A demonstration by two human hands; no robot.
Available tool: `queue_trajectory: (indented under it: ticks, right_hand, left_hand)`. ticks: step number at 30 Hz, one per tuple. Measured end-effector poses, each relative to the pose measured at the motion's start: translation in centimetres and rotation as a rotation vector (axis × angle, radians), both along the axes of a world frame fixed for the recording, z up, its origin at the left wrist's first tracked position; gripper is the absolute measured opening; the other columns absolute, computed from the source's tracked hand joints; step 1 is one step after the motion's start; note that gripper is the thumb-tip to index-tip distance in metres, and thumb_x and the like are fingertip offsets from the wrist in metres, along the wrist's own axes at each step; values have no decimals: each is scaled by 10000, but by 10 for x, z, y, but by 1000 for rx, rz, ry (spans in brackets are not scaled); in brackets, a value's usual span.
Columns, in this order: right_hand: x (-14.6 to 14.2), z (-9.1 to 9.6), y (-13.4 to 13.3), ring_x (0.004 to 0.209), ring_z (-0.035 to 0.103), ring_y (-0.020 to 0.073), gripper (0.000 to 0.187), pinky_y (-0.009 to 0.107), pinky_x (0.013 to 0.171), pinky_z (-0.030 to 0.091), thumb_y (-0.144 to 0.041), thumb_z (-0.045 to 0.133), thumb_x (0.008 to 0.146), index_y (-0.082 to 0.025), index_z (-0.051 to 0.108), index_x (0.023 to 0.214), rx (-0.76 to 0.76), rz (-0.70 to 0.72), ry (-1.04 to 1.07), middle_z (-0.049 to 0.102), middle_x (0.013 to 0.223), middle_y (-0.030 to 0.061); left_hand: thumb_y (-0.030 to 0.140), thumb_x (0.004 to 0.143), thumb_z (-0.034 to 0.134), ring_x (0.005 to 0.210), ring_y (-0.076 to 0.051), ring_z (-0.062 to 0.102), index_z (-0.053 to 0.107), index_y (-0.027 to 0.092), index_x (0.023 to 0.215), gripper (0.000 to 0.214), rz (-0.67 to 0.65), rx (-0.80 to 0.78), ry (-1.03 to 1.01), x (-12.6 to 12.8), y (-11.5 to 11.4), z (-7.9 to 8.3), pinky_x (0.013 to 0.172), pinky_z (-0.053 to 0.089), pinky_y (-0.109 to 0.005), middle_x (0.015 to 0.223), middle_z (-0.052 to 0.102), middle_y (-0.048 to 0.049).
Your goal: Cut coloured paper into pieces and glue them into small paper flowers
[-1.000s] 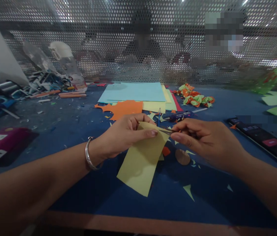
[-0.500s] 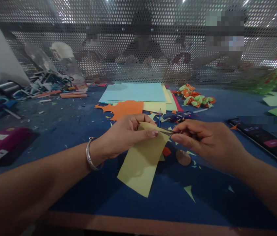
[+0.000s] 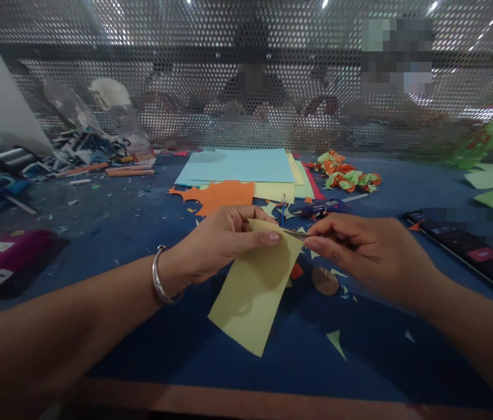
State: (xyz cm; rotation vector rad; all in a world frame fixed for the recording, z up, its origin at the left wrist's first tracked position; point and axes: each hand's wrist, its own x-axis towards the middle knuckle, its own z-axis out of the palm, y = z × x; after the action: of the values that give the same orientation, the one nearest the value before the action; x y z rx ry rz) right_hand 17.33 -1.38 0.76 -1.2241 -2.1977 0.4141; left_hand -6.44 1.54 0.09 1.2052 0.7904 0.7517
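A strip of yellow paper [image 3: 250, 297] hangs tilted over the blue table, its top edge pinched between the thumb and fingers of my left hand [image 3: 233, 236]. My right hand [image 3: 355, 245] is closed around small scissors [image 3: 296, 234]; their thin metal blades meet the paper's upper right corner, and the handles are hidden by my fingers. Under and beside the paper lie an orange scrap [image 3: 296, 271], a round brownish disc [image 3: 325, 281] and a pale green triangular scrap [image 3: 337, 344].
Behind my hands are cut orange paper [image 3: 228, 195], stacked blue sheets [image 3: 237, 165], a blue pen [image 3: 283, 211] and crumpled orange-green paper [image 3: 351, 178]. A phone [image 3: 465, 248] lies right, a magenta device [image 3: 7, 256] left. A bottle [image 3: 123, 119] stands before the perforated metal screen [image 3: 202, 76].
The scissor blades look closer together at the paper's corner. Both hands keep nearly the same place, and the paper's lower end has shifted very slightly.
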Motion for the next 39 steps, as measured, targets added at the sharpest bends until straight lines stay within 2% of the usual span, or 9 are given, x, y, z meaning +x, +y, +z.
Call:
queue_trajectory:
  ticks: [4,8,15,22,39]
  right_hand:
    - [1,2,0,483,513,82,340,219,475,361,-491,567,971,-211,723,855,2,-9,-18,655,632,-34]
    - [1,4,0,474,500,82,346,226,471,353,-492,566,971,-212,723,843,10,-11,-28,642,610,-37]
    - [2,4,0,459,479,76,335,223,465,344,-483,578,967,-212,722,833,29,-10,-31,616,580,-46]
    - [0,5,0,455,471,102,361,253,464,343,-492,546,980,-216,722,827,18,-4,-42,598,561,-32]
    - [0,3,1,458,477,87,365,226,463,345,-508,566,965,-207,725,832,9,-8,-52,621,580,-32]
  left_hand:
    - [241,771,847,643,-96,675,693,141,830,193,-6,-54,-11,-2,1,-1,575,497,-170,736,720,3]
    - [279,786,838,729,-142,718,736,136,866,194,-63,-76,27,-5,3,-4,653,556,-221,855,770,-54]
    - [351,788,830,701,-128,690,736,144,836,232,-35,59,85,-6,6,-6,633,529,-214,814,757,-41]
    - [382,778,827,728,-167,698,730,133,857,279,-9,75,131,-6,2,-3,643,537,-258,843,758,-76]
    - [320,808,806,669,-123,685,751,161,847,173,-69,72,83,-3,0,-3,602,525,-198,788,757,-28]
